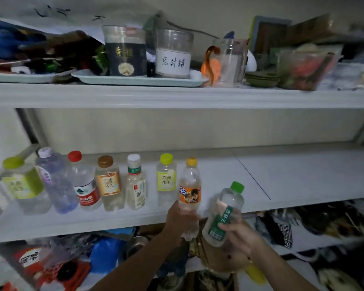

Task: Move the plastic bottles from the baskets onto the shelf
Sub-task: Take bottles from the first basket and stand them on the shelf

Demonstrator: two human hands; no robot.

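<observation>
The left hand [178, 217] wraps its fingers around the lower body of a clear bottle with an orange cap [190, 198], whose orange label shows the character "达" just above the fingers; the bottle stands nearly upright at the front edge of the white middle shelf [282, 175], its base hanging below the shelf lip. The right hand [237, 232] grips a clear bottle with a green cap [223, 215] low on its body, fingers closed over the barcode end of a green label with vertical white characters that are too blurred to read with certainty; this bottle tilts up and to the right, just beside the orange-capped one. Beyond the left fingers, further left on the shelf, six bottles stand in a row: nearest is a yellow-capped bottle [166, 179] labelled "茉莉花茶", then a white-capped bottle [135, 182], a brown-capped bottle [109, 182] reading "兰香乌龙", a red-capped bottle [84, 183] with a red label, a pale purple bottle [56, 181] and a green-labelled bottle [22, 183]. On the shelf above, a jar [173, 54] carries a handwritten label "密封链". Both forearms reach up from the lower frame edge.
</observation>
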